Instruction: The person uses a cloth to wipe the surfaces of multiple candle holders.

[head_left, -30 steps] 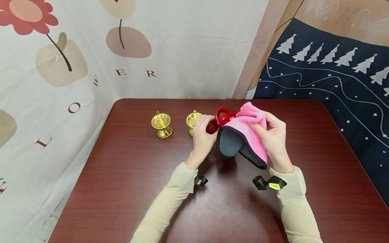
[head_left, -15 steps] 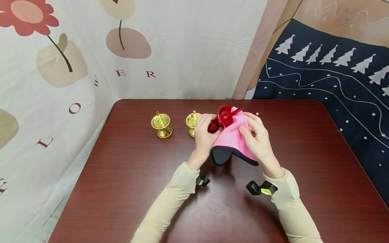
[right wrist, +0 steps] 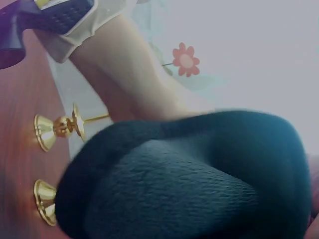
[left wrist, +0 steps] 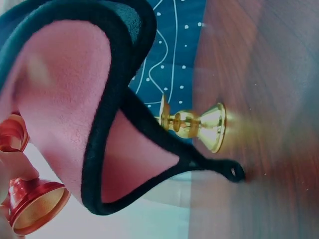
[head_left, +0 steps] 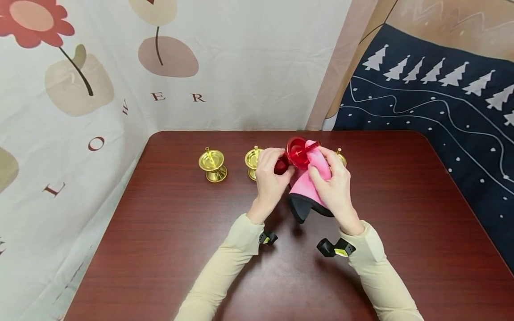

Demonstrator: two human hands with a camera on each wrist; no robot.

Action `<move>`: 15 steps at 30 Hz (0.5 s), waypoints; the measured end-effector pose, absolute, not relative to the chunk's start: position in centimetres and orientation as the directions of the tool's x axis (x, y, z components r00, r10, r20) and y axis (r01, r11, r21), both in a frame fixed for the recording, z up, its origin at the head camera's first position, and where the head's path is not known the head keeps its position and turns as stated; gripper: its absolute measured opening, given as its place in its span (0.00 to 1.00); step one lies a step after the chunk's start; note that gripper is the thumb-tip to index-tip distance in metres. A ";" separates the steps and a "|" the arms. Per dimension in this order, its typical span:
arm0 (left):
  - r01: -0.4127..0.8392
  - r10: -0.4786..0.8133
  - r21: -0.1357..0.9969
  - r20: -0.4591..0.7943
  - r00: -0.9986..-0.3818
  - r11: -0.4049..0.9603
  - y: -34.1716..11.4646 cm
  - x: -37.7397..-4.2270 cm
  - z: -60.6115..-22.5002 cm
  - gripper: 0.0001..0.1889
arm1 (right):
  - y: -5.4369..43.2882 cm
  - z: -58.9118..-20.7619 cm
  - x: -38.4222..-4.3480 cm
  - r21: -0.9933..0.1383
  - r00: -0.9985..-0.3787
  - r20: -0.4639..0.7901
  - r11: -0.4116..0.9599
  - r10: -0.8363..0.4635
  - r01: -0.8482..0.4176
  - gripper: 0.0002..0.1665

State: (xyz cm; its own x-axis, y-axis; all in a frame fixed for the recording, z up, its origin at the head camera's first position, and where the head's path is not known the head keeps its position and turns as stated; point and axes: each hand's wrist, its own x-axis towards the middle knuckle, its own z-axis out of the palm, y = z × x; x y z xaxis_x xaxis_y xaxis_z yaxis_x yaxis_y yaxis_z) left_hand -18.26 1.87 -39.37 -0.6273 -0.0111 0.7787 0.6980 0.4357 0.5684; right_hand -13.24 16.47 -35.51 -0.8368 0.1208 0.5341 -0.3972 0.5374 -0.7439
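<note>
Above the surface (head_left: pixel 293 285), the left grip (head_left: pixel 272 176) grasps the red holder (head_left: pixel 295 157); the right grip (head_left: pixel 335 185) pinches the pink cloth (head_left: pixel 308 186) at the holder's rod (head_left: pixel 315 146), farther left than earlier. Only the left wrist view shows the black loop (left wrist: pixel 219 165).

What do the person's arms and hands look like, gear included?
The left hand and right hand are gloveless. The sleeves are long, plain and cream. A small black wrist camera with a yellow-green label sits at each cuff.

The red holder (head_left: pixel 295 154) looks like glossy metal, the pink cloth (head_left: pixel 307 185) matt, the table (head_left: pixel 160 249) smooth and wood-grained.
</note>
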 end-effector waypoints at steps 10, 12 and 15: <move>0.713 -0.018 0.568 0.787 -0.617 0.411 1.5 -18.8 -39.7 0.14 | 16.2 -36.0 -12.2 -0.422 -0.675 0.734 0.730 -0.074 -0.538 0.23; 0.714 -0.023 0.568 0.789 -0.614 0.409 1.4 -19.0 -39.8 0.14 | 16.0 -35.8 -11.7 -0.367 -0.657 0.745 0.750 -0.117 -0.550 0.24; 0.710 -0.032 0.576 0.785 -0.619 0.406 1.3 -19.1 -40.0 0.14 | 16.1 -35.2 -11.3 -0.326 -0.631 0.763 0.760 -0.140 -0.562 0.25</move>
